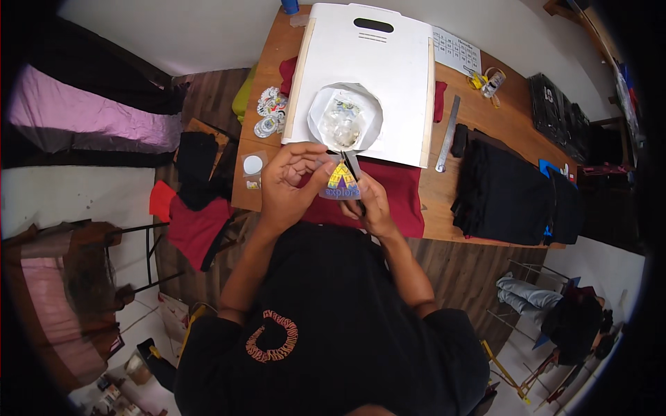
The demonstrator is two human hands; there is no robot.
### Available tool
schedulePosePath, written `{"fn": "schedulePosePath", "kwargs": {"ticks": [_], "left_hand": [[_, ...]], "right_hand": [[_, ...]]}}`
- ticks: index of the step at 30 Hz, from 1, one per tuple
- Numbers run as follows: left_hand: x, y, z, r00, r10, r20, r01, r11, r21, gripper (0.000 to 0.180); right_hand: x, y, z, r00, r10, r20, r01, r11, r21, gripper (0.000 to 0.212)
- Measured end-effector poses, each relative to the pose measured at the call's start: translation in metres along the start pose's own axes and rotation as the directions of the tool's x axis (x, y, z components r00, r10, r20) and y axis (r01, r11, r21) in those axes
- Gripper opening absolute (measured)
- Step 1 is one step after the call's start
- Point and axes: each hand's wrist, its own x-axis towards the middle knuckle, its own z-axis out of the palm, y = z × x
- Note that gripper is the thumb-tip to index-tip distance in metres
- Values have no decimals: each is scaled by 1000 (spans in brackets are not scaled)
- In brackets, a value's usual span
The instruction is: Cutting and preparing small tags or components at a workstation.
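Note:
My left hand (290, 186) pinches a small clear film transfer (341, 182) with a yellow and purple tent-like print and lettering along its lower edge. In my right hand (375, 205) is a pair of scissors (353, 165); the blades point away from me, close along the right side of the film. Part of the dark handle shows under my fingers. Just beyond both hands, a white many-sided paper tray (372, 116) holds clear film scraps. The tray rests on a large white board (361, 66) with a dark handle slot.
Dark red cloth (399, 194) lies under the board on the wooden table (437, 201). Round cut prints (267, 125) and a white disc (252, 164) sit at left. A steel ruler (449, 132), folded black garments (503, 191) and tape rolls (494, 82) are at right.

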Motion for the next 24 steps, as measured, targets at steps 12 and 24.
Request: {"fn": "schedulePosePath", "kwargs": {"ticks": [12, 24], "left_hand": [[16, 9, -43, 992, -51, 119, 48, 998, 30, 21], [28, 6, -52, 969, -39, 245, 77, 986, -147, 28]], "right_hand": [[14, 16, 35, 982, 51, -183, -60, 997, -40, 54], [18, 14, 46, 963, -39, -267, 8, 993, -116, 44]]}}
